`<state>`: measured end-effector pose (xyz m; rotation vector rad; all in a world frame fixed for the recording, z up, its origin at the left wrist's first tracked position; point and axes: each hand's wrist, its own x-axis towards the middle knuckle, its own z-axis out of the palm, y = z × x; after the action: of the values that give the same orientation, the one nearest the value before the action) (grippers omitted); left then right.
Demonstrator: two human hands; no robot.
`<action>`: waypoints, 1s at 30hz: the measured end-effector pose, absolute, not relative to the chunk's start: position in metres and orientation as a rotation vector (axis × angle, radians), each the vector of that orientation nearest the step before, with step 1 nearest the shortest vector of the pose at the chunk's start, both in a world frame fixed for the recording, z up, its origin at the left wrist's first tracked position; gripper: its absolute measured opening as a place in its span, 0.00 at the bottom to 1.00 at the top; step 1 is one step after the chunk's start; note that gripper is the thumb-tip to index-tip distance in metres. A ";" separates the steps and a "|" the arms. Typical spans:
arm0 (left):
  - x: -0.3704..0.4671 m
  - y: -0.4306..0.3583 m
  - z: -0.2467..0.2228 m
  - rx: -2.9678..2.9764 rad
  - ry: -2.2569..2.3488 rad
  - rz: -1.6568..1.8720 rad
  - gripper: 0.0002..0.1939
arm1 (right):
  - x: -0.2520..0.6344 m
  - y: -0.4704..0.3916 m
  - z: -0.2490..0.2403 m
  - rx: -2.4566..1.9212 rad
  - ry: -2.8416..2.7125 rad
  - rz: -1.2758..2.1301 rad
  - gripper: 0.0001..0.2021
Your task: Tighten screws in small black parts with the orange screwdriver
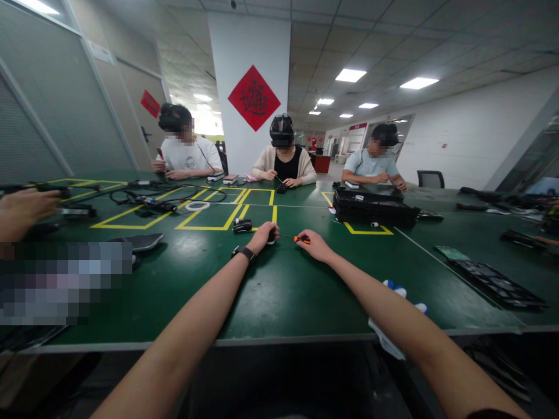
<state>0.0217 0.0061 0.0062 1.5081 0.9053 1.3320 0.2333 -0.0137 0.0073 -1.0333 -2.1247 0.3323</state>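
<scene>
My left hand (264, 234), with a dark band at the wrist, is closed around a small black part (271, 235) just above the green table (305, 308). Most of that part is hidden by the fingers, so its kind is unclear. My right hand (315, 245) grips a screwdriver by its orange and black handle (301, 239). The thin shaft (286, 236) points left, its tip reaching the black part. Beyond my left hand lies another small black device (242, 225) with a light band.
Yellow tape outlines (205, 228) mark the table. Black cables (144, 201) and a white cable coil (197, 206) lie left. Stacked black units (373, 206) and a circuit board panel (489, 276) sit right; white-and-blue gloves (395, 288) lie under my right forearm. Several people work around the table.
</scene>
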 end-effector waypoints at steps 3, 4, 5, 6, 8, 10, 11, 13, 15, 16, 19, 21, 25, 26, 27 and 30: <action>0.022 0.007 0.005 1.491 0.915 1.337 0.18 | 0.233 -0.015 0.009 -1.045 -2.118 0.352 0.07; 0.022 0.007 0.005 1.491 0.918 1.334 0.19 | 0.233 -0.015 0.010 -1.052 -2.116 0.358 0.07; 0.022 0.008 0.005 1.491 0.921 1.332 0.19 | 0.232 -0.016 0.010 -1.060 -2.113 0.365 0.07; 0.021 0.008 0.004 1.493 0.922 1.330 0.19 | 0.232 -0.016 0.010 -1.067 -2.110 0.372 0.07; 0.021 0.009 0.003 1.494 0.917 1.330 0.19 | 0.232 -0.016 0.011 -1.074 -2.105 0.384 0.07; 0.021 0.010 0.002 1.484 0.919 1.337 0.19 | 0.233 -0.016 0.011 -1.074 -2.102 0.390 0.07; 0.021 0.010 0.002 1.478 0.920 1.339 0.20 | 0.233 -0.016 0.010 -1.071 -2.101 0.390 0.07; 0.021 0.010 0.003 1.473 0.924 1.341 0.20 | 0.233 -0.016 0.010 -1.068 -2.098 0.389 0.08; 0.021 0.008 0.004 1.481 0.935 1.341 0.20 | 0.233 -0.016 0.009 -1.061 -2.100 0.385 0.08; 0.021 0.007 0.004 1.490 0.942 1.338 0.20 | 0.233 -0.016 0.009 -1.054 -2.107 0.378 0.08; 0.021 0.005 0.006 1.519 0.967 1.324 0.20 | 0.233 -0.017 0.009 -1.019 -2.136 0.349 0.09; 0.022 0.004 0.007 1.515 0.977 1.324 0.20 | 0.232 -0.018 0.010 -0.992 -2.137 0.343 0.10; 0.022 0.004 0.008 1.420 0.985 1.343 0.20 | 0.231 -0.021 0.013 -0.974 -2.101 0.362 0.11; 0.023 0.004 0.008 1.394 0.986 1.345 0.20 | 0.231 -0.021 0.014 -0.976 -2.096 0.369 0.11; 0.023 0.004 0.008 1.374 0.986 1.346 0.21 | 0.231 -0.022 0.014 -0.977 -2.095 0.376 0.11; 0.022 0.005 0.008 1.329 0.996 1.365 0.21 | 0.230 -0.024 0.016 -0.976 -2.091 0.395 0.11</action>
<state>0.0218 0.0050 0.0082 1.3293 0.9962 1.3648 0.2303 -0.0237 0.0156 -0.9759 -2.0906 0.3954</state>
